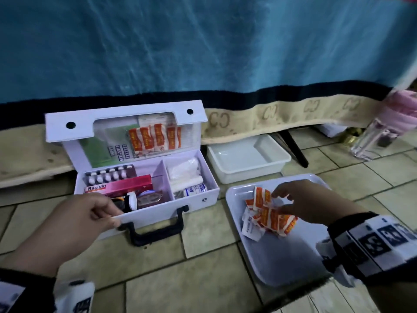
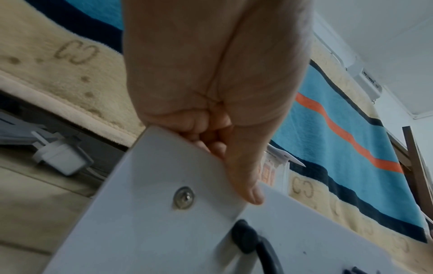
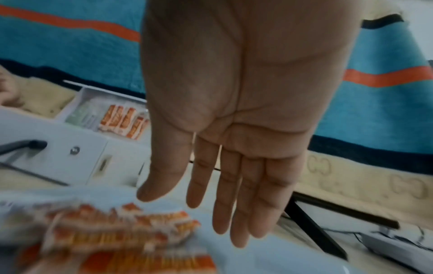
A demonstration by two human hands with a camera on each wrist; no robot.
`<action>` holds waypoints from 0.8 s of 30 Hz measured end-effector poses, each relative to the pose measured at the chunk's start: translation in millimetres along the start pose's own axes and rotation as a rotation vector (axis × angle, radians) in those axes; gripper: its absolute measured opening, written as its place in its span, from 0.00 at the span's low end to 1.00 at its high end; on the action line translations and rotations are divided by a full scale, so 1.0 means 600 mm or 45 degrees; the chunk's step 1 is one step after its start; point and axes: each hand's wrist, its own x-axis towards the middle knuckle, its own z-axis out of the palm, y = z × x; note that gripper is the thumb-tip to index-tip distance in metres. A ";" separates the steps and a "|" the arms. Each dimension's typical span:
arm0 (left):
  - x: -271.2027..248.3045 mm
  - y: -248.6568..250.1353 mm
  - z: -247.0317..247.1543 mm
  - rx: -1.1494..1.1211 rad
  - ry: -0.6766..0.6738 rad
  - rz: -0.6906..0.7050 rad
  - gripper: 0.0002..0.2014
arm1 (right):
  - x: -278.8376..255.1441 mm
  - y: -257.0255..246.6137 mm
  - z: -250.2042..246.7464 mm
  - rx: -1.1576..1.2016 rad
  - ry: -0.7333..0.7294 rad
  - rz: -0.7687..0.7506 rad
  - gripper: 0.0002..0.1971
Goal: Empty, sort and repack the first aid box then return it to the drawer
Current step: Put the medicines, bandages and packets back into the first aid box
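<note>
The white first aid box [image 1: 158, 213] stands open on the tiled floor, its lid up with orange sachets [image 1: 155, 137] tucked inside the lid. Its compartments hold a pink Bacidin carton [image 1: 121, 186], a blister pack [image 1: 110, 173], a white-capped bottle [image 1: 129, 201] and a bandage roll [image 1: 195, 188]. My left hand [image 1: 115, 215] grips the box's front wall [image 2: 164, 222] near its left corner, fingers curled inside and thumb outside. My right hand [image 1: 278, 202] hovers open, fingers straight, just over a heap of orange sachets [image 1: 268, 215] on the white tray [image 1: 282, 263].
An empty white tub [image 1: 248, 163] sits behind the tray, beside a black leg [image 1: 293, 145]. A blue blanket [image 1: 203, 53] hangs down behind the box. A clear bottle [image 1: 370, 138] stands at the far right. A white plug [image 2: 61, 159] lies under the bed edge.
</note>
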 end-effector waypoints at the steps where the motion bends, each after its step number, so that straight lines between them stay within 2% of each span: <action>1: 0.001 -0.003 0.000 0.007 -0.011 0.008 0.18 | -0.004 0.009 0.011 0.049 -0.020 0.023 0.19; 6: 0.005 -0.016 -0.001 0.048 -0.027 0.016 0.19 | -0.006 0.020 0.040 0.100 0.005 0.049 0.22; 10: 0.005 -0.016 0.002 0.061 -0.031 0.048 0.21 | -0.005 0.005 0.043 -0.010 0.008 0.011 0.27; 14: 0.008 -0.019 -0.001 0.062 -0.077 0.031 0.19 | -0.001 0.000 0.045 -0.101 -0.007 0.005 0.24; 17: 0.010 -0.023 -0.002 -0.005 -0.087 0.011 0.04 | -0.002 -0.002 0.045 -0.086 -0.003 0.016 0.24; 19: 0.012 -0.036 -0.005 -0.019 -0.129 0.026 0.11 | -0.003 -0.003 0.043 -0.073 0.007 0.019 0.22; 22: 0.013 -0.036 -0.008 0.085 -0.112 -0.006 0.05 | -0.002 -0.002 0.041 -0.095 0.024 0.013 0.16; 24: 0.014 -0.034 -0.006 0.066 -0.119 -0.035 0.06 | -0.001 -0.001 0.038 -0.101 0.022 0.019 0.12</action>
